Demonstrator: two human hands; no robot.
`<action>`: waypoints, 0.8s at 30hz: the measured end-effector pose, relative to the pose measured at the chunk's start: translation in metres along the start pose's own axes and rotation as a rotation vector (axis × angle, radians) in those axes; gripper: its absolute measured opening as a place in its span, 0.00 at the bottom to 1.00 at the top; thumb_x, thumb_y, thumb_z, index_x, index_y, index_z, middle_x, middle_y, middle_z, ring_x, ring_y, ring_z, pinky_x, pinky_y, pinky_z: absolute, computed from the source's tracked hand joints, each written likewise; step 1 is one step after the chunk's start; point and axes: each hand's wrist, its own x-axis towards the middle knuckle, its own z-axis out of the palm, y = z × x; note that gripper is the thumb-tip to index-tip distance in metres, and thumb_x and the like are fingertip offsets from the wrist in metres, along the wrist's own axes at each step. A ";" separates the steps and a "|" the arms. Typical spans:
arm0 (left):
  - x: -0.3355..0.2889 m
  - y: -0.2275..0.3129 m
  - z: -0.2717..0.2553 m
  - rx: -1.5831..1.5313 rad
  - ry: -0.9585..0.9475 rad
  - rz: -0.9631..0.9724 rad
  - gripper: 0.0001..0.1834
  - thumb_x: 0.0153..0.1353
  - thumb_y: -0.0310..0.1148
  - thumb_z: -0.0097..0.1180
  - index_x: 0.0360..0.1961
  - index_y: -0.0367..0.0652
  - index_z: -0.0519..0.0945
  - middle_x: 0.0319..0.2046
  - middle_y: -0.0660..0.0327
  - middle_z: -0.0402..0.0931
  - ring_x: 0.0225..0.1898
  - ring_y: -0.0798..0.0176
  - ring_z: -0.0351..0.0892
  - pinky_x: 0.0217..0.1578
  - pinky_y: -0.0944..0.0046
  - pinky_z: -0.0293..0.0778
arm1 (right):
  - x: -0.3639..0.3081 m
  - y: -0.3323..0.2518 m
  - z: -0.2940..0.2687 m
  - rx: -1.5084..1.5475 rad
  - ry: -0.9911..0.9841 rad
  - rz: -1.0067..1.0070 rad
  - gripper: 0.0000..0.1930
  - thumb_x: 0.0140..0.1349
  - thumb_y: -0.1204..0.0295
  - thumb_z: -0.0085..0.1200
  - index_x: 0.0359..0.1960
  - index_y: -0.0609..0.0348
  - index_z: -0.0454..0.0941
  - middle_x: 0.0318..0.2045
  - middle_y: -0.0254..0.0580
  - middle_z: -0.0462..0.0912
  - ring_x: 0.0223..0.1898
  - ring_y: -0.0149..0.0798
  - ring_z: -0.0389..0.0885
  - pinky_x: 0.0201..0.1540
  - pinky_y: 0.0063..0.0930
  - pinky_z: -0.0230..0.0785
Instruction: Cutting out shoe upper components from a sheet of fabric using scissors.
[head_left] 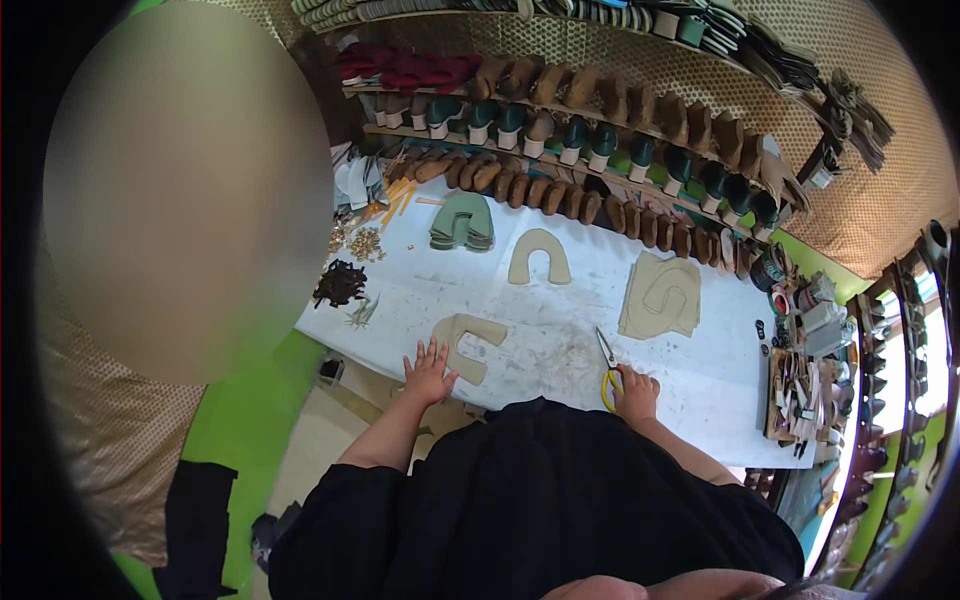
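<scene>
My left hand (pixel 428 374) rests with fingers spread at the near edge of a white-topped table, its fingertips by a beige U-shaped cut piece (pixel 470 350). Lying beside my right hand (pixel 637 394) are scissors (pixel 606 362) with yellow handles, blades pointing away from me. The fingers of that hand lie on the table at the handles; whether they touch them I cannot tell. Another beige U-shaped piece (pixel 540 255) lies farther back. To its right is a pile of beige sheet material (pixel 660 297), to its left a stack of green U-shaped pieces (pixel 463 222).
Wooden shoe lasts (pixel 540 193) line the table's back edge, with shelves of shoes and lasts (pixel 575 135) above. Small metal parts (pixel 366 244) and a dark heap (pixel 341 284) lie at the left. A box of tools (pixel 795 400) and jars stand at the right.
</scene>
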 end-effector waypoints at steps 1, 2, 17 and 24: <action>0.002 0.000 -0.005 0.002 -0.016 0.006 0.43 0.65 0.58 0.45 0.77 0.59 0.47 0.78 0.60 0.34 0.78 0.47 0.31 0.69 0.28 0.33 | 0.001 0.000 0.001 0.048 0.047 -0.029 0.34 0.54 0.68 0.64 0.64 0.56 0.66 0.52 0.47 0.80 0.55 0.51 0.76 0.65 0.50 0.59; 0.002 0.001 -0.009 0.007 -0.018 0.018 0.43 0.65 0.58 0.45 0.77 0.59 0.47 0.78 0.60 0.34 0.78 0.47 0.31 0.69 0.28 0.33 | 0.001 0.003 0.003 0.049 0.052 -0.017 0.34 0.54 0.68 0.64 0.64 0.56 0.66 0.52 0.47 0.80 0.55 0.51 0.76 0.65 0.50 0.59; 0.048 -0.048 -0.037 0.036 0.008 0.150 0.40 0.65 0.56 0.49 0.75 0.61 0.53 0.78 0.61 0.39 0.78 0.49 0.35 0.69 0.28 0.31 | 0.025 -0.052 0.002 0.056 -0.180 0.513 0.31 0.45 0.71 0.63 0.54 0.59 0.66 0.45 0.63 0.77 0.47 0.62 0.80 0.51 0.46 0.75; 0.063 -0.052 -0.045 0.042 -0.090 0.099 0.42 0.66 0.58 0.47 0.77 0.63 0.47 0.78 0.60 0.31 0.78 0.48 0.28 0.70 0.29 0.29 | 0.039 -0.044 0.007 0.124 -0.173 0.568 0.39 0.34 0.73 0.69 0.53 0.61 0.64 0.44 0.61 0.79 0.46 0.59 0.82 0.49 0.44 0.78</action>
